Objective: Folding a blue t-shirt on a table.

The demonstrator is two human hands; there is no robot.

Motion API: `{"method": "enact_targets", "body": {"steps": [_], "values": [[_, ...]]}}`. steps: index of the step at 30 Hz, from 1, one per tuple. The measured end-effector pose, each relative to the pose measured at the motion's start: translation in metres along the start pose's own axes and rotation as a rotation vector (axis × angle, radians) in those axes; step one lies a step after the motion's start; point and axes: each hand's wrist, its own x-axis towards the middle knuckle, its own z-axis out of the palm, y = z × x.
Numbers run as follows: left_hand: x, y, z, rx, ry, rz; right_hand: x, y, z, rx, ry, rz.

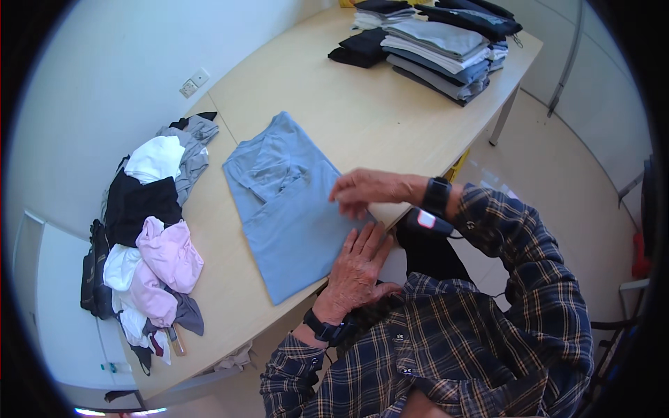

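- Stretching out ahead of me and to my left, the pale wooden table (334,97) carries all the clothing around my hands.
- The heap (143,205) lies loose along the table's left side: black, white, grey and pink garments tumbled together, well apart from my hands.
- The blue shirt (293,233) lies flat at the near part of the table, in front of my hands and to their left. Its body runs smooth toward me; farther up, a folded layer sits wrinkled on top, and one corner points away from me.
- The stack (439,45) stands folded at the table's far right end, grey, white and dark layers one on another, well beyond my reach at this moment.
- The bag (95,272), black, sits against the heap's left side.
- The dark bundle (361,47) lies folded just left of the stack.
- My left hand (359,263) is palm down over the shirt's near right edge, fingers straight and slightly spread, so the cloth lies under and ahead of them.
- My right hand (359,193) is over the shirt's right edge, farther out than the left, fingers bent downward and close together. I cannot tell whether they pinch the cloth; most of the shirt lies left of them.
- The black wristbands (437,197) circle both my wrists, clear of the shirt.
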Motion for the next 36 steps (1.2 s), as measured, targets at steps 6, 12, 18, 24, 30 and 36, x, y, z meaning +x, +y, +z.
{"method": "enact_targets", "body": {"steps": [6, 12, 18, 24, 30, 36], "values": [[-0.001, 0.001, -0.003, -0.028, 0.009, 0.001, 0.029, 0.011, -0.012, -0.044, 0.070, -0.026], [-0.023, -0.008, -0.015, -0.090, 0.116, -0.017, 0.053, 0.009, -0.021, -0.206, 0.613, -0.168], [-0.089, -0.055, -0.032, 0.028, 0.272, -0.246, 0.036, 0.013, 0.058, -0.698, 0.211, -0.408], [-0.117, -0.077, -0.027, 0.222, 0.137, -0.504, 0.038, 0.029, 0.077, -1.286, 0.188, -0.378], [-0.121, -0.079, -0.026, 0.252, 0.075, -0.521, 0.047, 0.035, 0.046, -1.354, 0.312, -0.299], [-0.124, -0.080, -0.032, 0.243, 0.088, -0.479, 0.043, 0.032, 0.031, -1.298, 0.348, -0.201]]}}
